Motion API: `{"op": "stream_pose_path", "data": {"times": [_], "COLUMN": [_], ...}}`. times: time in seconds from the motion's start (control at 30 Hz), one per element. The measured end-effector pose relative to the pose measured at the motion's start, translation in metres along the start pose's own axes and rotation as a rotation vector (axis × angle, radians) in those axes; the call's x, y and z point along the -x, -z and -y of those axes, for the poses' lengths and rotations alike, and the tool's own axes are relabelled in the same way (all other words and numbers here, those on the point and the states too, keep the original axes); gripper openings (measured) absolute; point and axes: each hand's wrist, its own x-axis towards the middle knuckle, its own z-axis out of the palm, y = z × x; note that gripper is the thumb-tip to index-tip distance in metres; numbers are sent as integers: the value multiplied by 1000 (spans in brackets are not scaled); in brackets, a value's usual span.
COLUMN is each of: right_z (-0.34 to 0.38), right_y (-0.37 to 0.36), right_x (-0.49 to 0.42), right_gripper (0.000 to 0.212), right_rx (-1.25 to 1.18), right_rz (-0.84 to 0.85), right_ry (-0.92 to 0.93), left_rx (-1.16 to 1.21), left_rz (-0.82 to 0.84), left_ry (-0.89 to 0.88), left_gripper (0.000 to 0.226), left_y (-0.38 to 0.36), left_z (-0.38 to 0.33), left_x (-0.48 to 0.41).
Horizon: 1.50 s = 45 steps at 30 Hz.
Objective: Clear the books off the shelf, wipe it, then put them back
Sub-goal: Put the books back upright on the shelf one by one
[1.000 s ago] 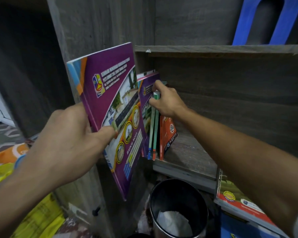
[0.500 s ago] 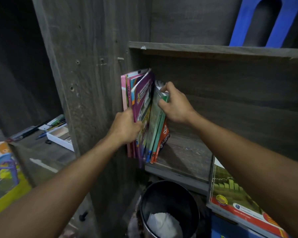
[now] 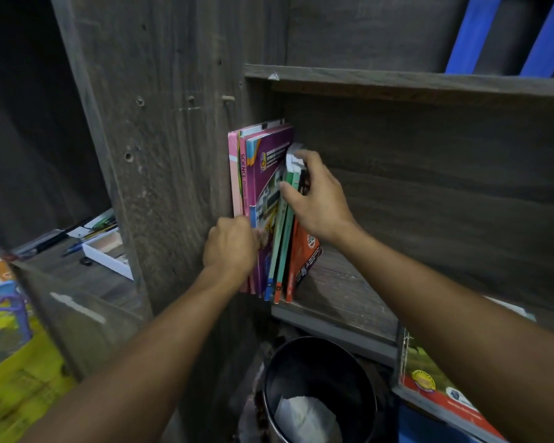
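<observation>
Several thin books stand upright at the left end of a dark wooden shelf, pressed against the side panel. A purple-covered book sits among pink ones; green and orange books lean at the right. My left hand is curled at the front edges of the purple and pink books, low down. My right hand holds the tops of the green books, thumb on their near side, fingers over the far side.
A black bin with white paper inside stands below the shelf. A red-and-green book lies at lower right. To the left, a lower surface carries a white tray and pens. A blue plastic object stands on the upper shelf.
A second ago my left hand held the purple book out in front of the shelf. That book now stands in the row, and my left hand pushes at its edge. My right hand stayed on the green books.
</observation>
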Motion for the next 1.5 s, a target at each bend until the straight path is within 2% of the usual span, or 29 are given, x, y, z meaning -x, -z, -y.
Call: {"op": "stream_pose_path", "data": {"times": [0.07,0.2,0.4,0.57,0.7,0.8,0.9,1.03,1.1,1.23,1.3,1.4,1.5], "right_z": [0,-16,-51,-83,-100,-105,-101,-103,-106,-114,-114,-109,-95], "right_y": [-6,-20,-49,-68,-82,-94,-99,-97,-97,-96,-96,-95,-90], "right_x": [2,19,55,74,83,87,94,98,100,96,95,92,80], "right_gripper": [57,77,69,78,81,73,66,76,85,69,69,78,74], "right_rx": [-34,-17,22,47,30,-64,-68,23,41,96,89,81,21], "right_rz": [-22,12,122,161,143,81,22,157,194,170,180,85,-25], "right_ry": [-18,-133,-287,-378,-430,-403,-347,-265,-243,-174,-177,-192,-66], "left_rx": [-5,194,336,352,395,460,531,494,444,412,418,384,378], "left_rz": [14,-21,8,87,66,-6,1,56,61,-88,-141,-176,-247], "left_ry": [57,78,7,-66,-28,69,153,184,166,5,-34,6,20], "left_gripper": [31,17,2,19,18,20,18,18,18,18,15,15,19], "left_y": [-8,-23,-53,-70,-77,-81,-84,-84,-81,-60,-47,-39,-33], "left_z": [-8,3,38,50,50,48,48,52,49,32,23,16,7], "left_x": [1,11,26,27,25,28,28,26,29,25,15,7,9]}}
